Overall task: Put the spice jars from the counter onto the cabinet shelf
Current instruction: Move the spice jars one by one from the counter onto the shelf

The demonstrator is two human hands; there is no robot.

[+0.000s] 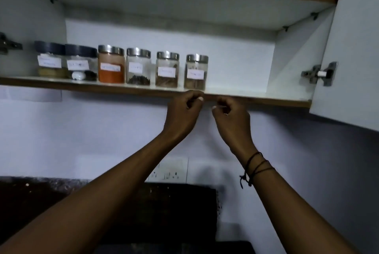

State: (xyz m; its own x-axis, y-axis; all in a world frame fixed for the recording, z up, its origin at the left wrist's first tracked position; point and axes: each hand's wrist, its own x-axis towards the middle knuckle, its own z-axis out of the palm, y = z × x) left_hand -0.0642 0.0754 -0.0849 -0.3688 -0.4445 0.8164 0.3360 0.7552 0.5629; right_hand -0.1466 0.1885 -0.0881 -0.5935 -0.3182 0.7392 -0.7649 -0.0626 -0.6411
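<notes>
Pale kitchen wall and an open white cabinet fill your view, with a dark counter (41, 202) low in the frame. You have six spice jars lined up on the cabinet shelf (246, 92), all upright, running from the left end to about the middle. The first dark-lidded jar (49, 60) holds a low layer of something tan. The second dark-lidded jar (81, 63), touching it, holds dark contents and a white lump I can't identify. Next comes the orange powder jar (111, 65), nearly full, then the steel-lidded jar of dark seeds (138, 68), about a third full. The jar of brown pieces (167, 70) and the rightmost jar (195, 73) each hold brown material low down. Every jar carries a white label, too blurred to read.

Your left hand (184, 112) and right hand (231, 116) sit just below the shelf's front edge, beneath the rightmost jar. Both have fingers curled in and grip nothing. A dark cord bracelet (256, 166) circles your right wrist.

No jars show on the visible part of the counter, so the job looks finished or nearly so; most of the counter is out of view, so check it. The shelf's right half remains free. A wall socket (170, 169) sits between your forearms.
</notes>
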